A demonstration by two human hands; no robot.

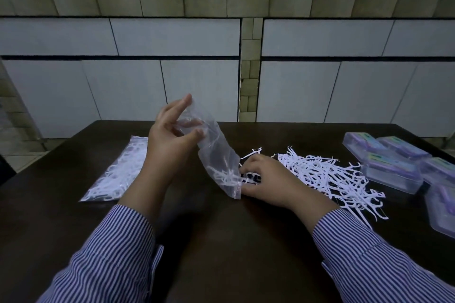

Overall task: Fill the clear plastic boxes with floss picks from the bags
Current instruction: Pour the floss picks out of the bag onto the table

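My left hand (172, 135) pinches the upper end of a nearly empty clear plastic bag (216, 152) and holds it raised over the dark table (221, 241). A few white floss picks sit in the bag's lower end, which touches the table. My right hand (266, 179) grips that lower end, fingers curled at its corner. A loose pile of white floss picks (327, 174) lies just right of my right hand. Several clear plastic boxes (394, 170) with purple labels sit at the table's right edge, lids closed as far as I can see.
A second, full bag of floss picks (118, 172) lies flat on the table to the left of my left forearm. White tiled cabinets stand behind the table. The table's near middle is bare dark wood.
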